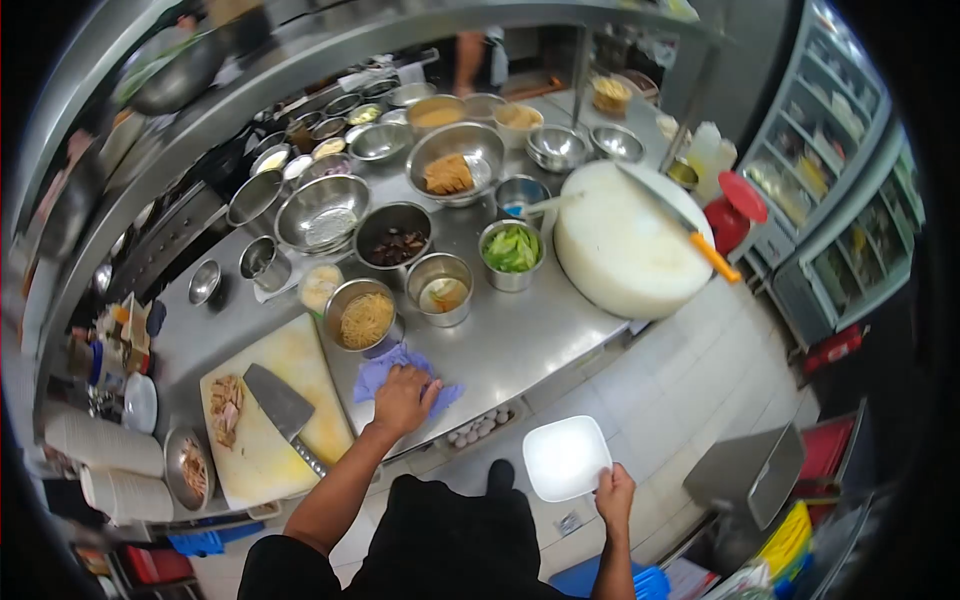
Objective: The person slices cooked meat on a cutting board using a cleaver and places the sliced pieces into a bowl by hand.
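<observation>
My left hand (403, 398) presses on a crumpled purple cloth (372, 372) at the front edge of the steel counter, fingers curled over it. Out over the floor, my right hand (615, 495) grips the rim of a white square bowl (566, 458), with nothing visible inside. Just beyond the cloth stands a steel pot of yellowish noodle-like strips (366, 320). Left of the cloth lies a cutting board (325, 375) bearing a cleaver (278, 400) and chopped meat (226, 410).
Steel bowls of ingredients, including green vegetable pieces (511, 248), crowd the counter (480, 350). A knife with an orange handle (715, 257) lies on a thick round chopping block (610, 240). Stacked white containers (105, 445) stand left. A grey bin (745, 470) is at right.
</observation>
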### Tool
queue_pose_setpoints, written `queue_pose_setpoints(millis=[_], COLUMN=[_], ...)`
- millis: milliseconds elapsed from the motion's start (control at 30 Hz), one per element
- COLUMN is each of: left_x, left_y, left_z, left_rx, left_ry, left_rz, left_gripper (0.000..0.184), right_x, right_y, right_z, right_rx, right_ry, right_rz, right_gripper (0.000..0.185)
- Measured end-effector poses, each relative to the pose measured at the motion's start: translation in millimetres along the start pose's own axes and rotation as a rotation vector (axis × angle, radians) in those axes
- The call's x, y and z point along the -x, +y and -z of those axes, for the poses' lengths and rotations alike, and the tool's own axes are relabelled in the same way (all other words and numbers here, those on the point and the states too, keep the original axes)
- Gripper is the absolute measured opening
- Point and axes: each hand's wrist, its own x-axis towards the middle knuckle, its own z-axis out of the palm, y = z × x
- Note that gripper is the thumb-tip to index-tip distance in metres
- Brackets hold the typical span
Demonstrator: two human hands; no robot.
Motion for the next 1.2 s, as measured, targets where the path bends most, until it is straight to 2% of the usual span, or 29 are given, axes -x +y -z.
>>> queue_pose_setpoints(millis=[33, 67, 133, 200, 333, 400, 467, 567, 600, 667, 733, 767, 800, 833, 933, 1000, 1033, 1067, 1100, 1200], left_x=[2, 5, 18, 25, 23, 17, 12, 14, 35, 70, 72, 30, 23, 14, -25, -45, -52, -57, -62, -71], left_y=[2, 0, -10, -13, -77, -123, -199, -345, -396, -504, -605, -603, -625, -630, -649, -660, -665, -671, -675, -686], left_z=[8, 7, 0, 28, 86, 119, 139, 143, 132, 112, 100, 126, 118, 129, 150, 157, 159, 160, 162, 168], left_rx=[0.032, 0.039, 0.248, 0.369, 0.313, 0.375, 0.324, 0.188, 0.238, 0.511, 1.022, 1.335, 1.201, 1.203, 1.045, 0.986, 0.960, 0.942, 0.921, 0.887], left_ry=[-0.054, -0.022, 0.260, 0.264, 0.754, 0.947, 1.060, 1.053, 1.015, 0.942, 0.895, 0.826, 0.939, 0.812, 0.738, 0.710, 0.711, 0.701, 0.692, 0.689], left_rz=[0.025, 0.053, -0.052, 0.056, 0.061, 0.264, 0.437, 0.733, 0.841, 1.007, 1.069, 1.110, 1.146, 1.171, 1.207, 1.207, 1.203, 1.201, 1.193, 1.168], left_gripper=[0.027, 0.027, 0.025, 0.018, 0.009, 0.009, 0.012, 0.017, 0.018, 0.026, 0.036, 0.042, 0.055, 0.061, 0.062, 0.063, 0.064, 0.064, 0.065, 0.066], right_x=[-11, -21, -50, -80, -134, -151, -171, -184, -186, -181, -172, -165, -154, -142, -120, -104, -86, -78, -71, -62], right_y=[-20, -38, -70, -104, -142, -145, -141, -134, -130, -129, -129, -131, -127, -123, -88, -42, -69, -70, -70, -75], right_z=[16, 26, 26, 8, -48, -73, -94, -116, -122, -118, -105, -94, -83, -72, -48, -39, -33, -33, -34, -38], right_rx=[-0.054, -0.093, -0.155, -0.185, -0.187, -0.158, -0.133, -0.140, -0.156, -0.122, -0.081, -0.063, -0.085, -0.112, 0.191, 0.466, 0.441, 0.437, 0.586, 0.756], right_ry=[-0.013, -0.027, -0.052, -0.107, -0.213, -0.251, -0.278, -0.310, -0.274, -0.241, -0.115, -0.042, 0.027, 0.097, 0.050, -0.062, -0.180, -0.164, -0.356, -0.653], right_rz=[0.015, 0.030, 0.072, 0.121, 0.244, 0.233, 0.223, 0.102, 0.079, 0.037, 0.000, -0.032, -0.095, -0.157, -0.242, -0.236, -0.370, -0.386, -0.424, -0.492], right_gripper=[0.020, 0.021, 0.023, 0.024, 0.027, 0.027, 0.027, 0.038, 0.038, 0.045, 0.050, 0.052, 0.053, 0.053, 0.048, 0.045, 0.047, 0.047, 0.046, 0.044])
